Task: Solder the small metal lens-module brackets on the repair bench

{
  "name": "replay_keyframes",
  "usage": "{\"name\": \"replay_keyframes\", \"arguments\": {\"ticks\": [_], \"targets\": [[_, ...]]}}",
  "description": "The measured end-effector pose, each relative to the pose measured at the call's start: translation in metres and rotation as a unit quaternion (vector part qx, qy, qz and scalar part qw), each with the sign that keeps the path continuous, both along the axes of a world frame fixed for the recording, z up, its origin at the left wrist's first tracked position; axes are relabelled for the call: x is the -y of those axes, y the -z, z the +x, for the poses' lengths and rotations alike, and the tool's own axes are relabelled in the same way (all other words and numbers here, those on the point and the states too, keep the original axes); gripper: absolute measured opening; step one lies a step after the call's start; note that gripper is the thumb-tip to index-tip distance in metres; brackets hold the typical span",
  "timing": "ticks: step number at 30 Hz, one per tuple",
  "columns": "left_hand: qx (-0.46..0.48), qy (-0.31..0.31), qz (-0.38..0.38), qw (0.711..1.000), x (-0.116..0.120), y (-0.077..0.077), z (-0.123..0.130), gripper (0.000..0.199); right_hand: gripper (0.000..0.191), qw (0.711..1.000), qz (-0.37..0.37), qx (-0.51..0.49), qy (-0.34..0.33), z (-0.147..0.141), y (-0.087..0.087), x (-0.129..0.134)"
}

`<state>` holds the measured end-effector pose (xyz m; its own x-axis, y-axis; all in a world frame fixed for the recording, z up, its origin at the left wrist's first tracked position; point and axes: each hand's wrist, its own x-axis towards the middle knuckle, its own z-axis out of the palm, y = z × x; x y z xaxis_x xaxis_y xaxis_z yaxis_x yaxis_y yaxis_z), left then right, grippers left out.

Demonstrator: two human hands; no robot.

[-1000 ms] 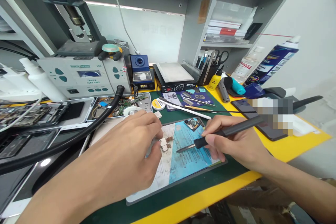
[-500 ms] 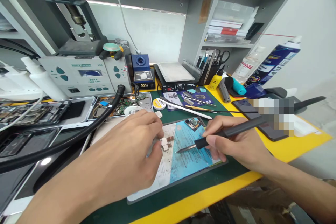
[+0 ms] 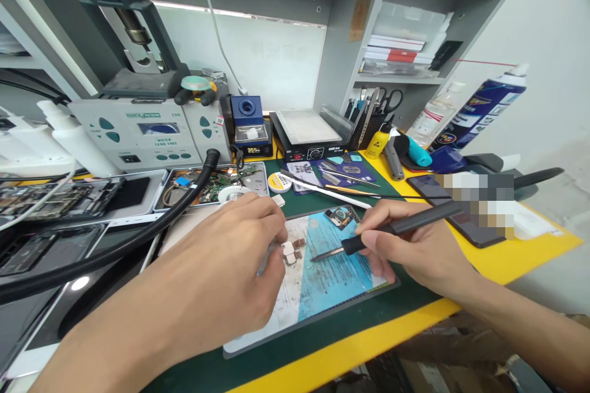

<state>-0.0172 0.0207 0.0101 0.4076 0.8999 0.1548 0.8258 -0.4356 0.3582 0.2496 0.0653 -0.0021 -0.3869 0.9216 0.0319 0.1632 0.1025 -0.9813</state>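
Note:
My right hand (image 3: 405,239) grips a black-handled soldering iron (image 3: 391,227) like a pen. Its metal tip points left and sits just over the blue half of a stained work mat (image 3: 332,295). To the left, my left hand (image 3: 239,252) is curled, with thumb and index finger pinched at the left edge of a small white part with copper-coloured flex tabs (image 3: 289,252). The fingertips are partly hidden. Between that part and the iron's tip is a short gap. A small dark phone module (image 3: 342,216) lies at the mat's top edge.
A black hose (image 3: 184,206) crosses in front of opened phone and tablet parts on the left. Behind the mat lie a white-handled tool (image 3: 332,191), a round tin (image 3: 278,182) and a tray of circuit boards (image 3: 216,184). A dark phone (image 3: 461,215) lies at right.
The soldering iron's tip has shifted slightly up and to the right, and the handle has tilted a little. My left hand and the small white part look unmoved.

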Motion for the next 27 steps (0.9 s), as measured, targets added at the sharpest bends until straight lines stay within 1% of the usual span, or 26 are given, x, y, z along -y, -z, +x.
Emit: {"name": "replay_keyframes", "arguments": {"ticks": [10,18,27], "targets": [[0.0,-0.003,-0.002,1.0,0.0001,-0.0025,0.0015,0.028,0.019,1.0,0.018,0.019,-0.015,-0.0005,-0.0022,0.0013],[0.003,-0.006,-0.003,1.0,0.0008,-0.0027,0.0008,0.029,0.016,0.999,0.019,0.027,-0.008,-0.0036,-0.0056,0.0019],[0.008,-0.002,0.003,1.0,0.0005,-0.002,0.0013,0.029,0.018,1.0,0.024,0.018,-0.01,-0.0038,-0.0035,0.0017]]}}
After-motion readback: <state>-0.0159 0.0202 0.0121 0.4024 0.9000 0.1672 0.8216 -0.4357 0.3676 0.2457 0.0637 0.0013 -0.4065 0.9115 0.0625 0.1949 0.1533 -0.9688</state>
